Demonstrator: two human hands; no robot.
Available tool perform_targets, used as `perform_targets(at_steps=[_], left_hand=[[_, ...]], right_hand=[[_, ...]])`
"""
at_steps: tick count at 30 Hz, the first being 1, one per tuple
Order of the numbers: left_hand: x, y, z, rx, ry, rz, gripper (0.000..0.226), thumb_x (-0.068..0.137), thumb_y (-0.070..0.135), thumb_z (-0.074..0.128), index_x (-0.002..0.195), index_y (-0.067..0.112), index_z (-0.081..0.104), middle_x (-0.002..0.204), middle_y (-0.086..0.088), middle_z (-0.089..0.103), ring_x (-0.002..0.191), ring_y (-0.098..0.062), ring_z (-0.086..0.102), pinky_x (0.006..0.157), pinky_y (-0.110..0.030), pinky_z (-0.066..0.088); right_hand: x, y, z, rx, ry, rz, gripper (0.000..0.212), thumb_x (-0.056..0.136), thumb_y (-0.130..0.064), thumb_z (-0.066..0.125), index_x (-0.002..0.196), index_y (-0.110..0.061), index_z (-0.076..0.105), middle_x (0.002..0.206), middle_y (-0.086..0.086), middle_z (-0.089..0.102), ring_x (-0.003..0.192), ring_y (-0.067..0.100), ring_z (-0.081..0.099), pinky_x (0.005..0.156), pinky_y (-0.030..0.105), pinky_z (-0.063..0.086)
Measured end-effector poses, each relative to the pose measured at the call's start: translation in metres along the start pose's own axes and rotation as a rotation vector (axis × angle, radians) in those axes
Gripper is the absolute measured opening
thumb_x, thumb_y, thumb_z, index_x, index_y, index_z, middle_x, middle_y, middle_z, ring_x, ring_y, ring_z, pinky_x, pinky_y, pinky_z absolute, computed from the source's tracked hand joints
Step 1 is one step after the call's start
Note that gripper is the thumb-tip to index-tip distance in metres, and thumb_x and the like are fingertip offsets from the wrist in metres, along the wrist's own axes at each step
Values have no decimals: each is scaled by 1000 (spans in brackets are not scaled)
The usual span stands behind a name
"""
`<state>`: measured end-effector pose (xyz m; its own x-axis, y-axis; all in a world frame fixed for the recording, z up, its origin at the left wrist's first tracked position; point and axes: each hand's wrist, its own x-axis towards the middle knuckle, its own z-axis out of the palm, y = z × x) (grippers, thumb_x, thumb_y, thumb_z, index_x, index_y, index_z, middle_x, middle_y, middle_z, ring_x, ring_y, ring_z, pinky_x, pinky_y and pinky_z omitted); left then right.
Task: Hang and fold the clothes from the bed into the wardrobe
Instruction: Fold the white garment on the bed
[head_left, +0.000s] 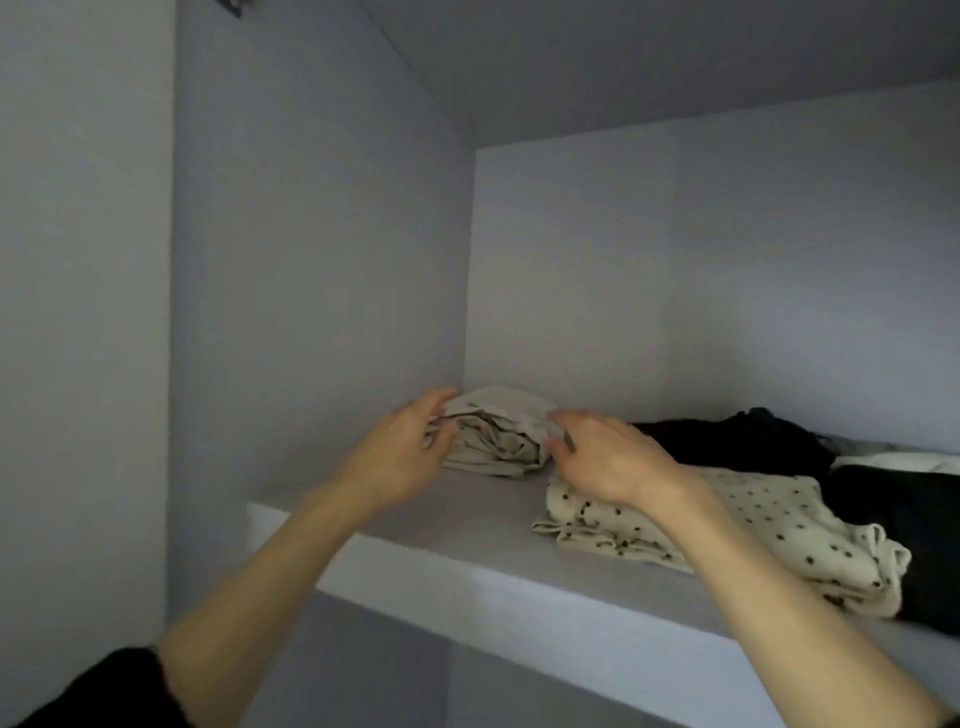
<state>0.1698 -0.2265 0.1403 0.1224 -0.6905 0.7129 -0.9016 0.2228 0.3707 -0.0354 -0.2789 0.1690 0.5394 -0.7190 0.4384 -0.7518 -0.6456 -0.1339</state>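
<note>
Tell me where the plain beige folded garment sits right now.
The plain beige folded garment lies on the wardrobe shelf in its back left corner, between both hands, left of the polka-dot garment.

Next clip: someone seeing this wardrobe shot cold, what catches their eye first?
Two bare forearms reaching up to the pale grey wardrobe shelf, where the left hand and right hand flank a folded plain beige garment in the back left corner, fingers relaxed, no firm grip visible. Next, the folded cream garment with dark dots near the front edge under the right wrist, with folded black clothes behind it.
</note>
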Motion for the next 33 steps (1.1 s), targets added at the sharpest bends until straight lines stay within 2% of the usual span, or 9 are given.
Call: perform_targets(at_steps=[4,7,9,11,16,21,23,26,33], left_hand=[[-74,26,-51,-71,131,-74,40,96,11,47,136,12,43,125,-11,59,113,-25,56,93,-27,41],[-146,31,-85,-87,175,-147,40,96,10,47,135,13,43,117,-4,57,110,-20,56,91,-27,43],[-197,35,-111,-66,187,-208,39,96,12,46,135,16,44,114,3,55,109,-15,56,91,-25,44],[-256,40,-143,-23,189,-295,37,97,16,45,133,20,45,114,8,55,107,-8,55,88,-21,45],[-423,62,-230,101,236,-518,29,97,16,46,123,23,55,107,11,62,96,-3,59,75,-5,42],[-612,106,-312,229,287,-860,23,97,21,47,115,21,62,105,3,68,98,-13,64,88,-23,48],[-671,125,-335,250,296,-1001,23,97,23,47,116,21,61,106,4,67,98,-12,63,89,-21,47],[-769,172,-381,348,380,-1211,24,98,22,48,118,22,60,109,7,64,99,-8,60,78,-4,41],[-941,321,-441,544,701,-1681,28,99,27,43,124,23,56,122,2,60,100,-6,54,79,-14,41]], right_hand=[[-37,-68,14,420,301,-196,35,96,-22,48,129,-16,55,128,6,61,120,23,54,103,35,39],[-76,-117,35,581,294,-280,29,93,-17,54,120,-12,61,111,3,68,108,20,61,97,38,45],[-105,-151,48,667,238,-291,25,93,-16,54,116,-12,63,101,-1,67,99,17,62,91,30,46],[-139,-189,63,695,126,-352,19,94,-15,53,109,-13,66,96,-3,66,90,14,62,82,21,44],[-249,-287,92,735,-201,-546,15,93,-16,56,104,-17,66,87,-9,65,83,13,64,75,19,43],[-394,-410,106,847,-564,-787,15,93,-22,55,105,-30,59,89,-11,62,79,7,59,70,16,43],[-441,-450,111,850,-671,-884,20,94,-23,55,113,-25,60,95,-8,62,77,2,57,70,11,42],[-527,-526,108,869,-820,-1063,26,94,-23,55,120,-20,60,99,-6,64,81,7,59,77,17,43],[-737,-653,60,925,-1082,-1543,26,95,-23,53,120,-21,60,98,-8,64,86,9,62,79,19,45]])
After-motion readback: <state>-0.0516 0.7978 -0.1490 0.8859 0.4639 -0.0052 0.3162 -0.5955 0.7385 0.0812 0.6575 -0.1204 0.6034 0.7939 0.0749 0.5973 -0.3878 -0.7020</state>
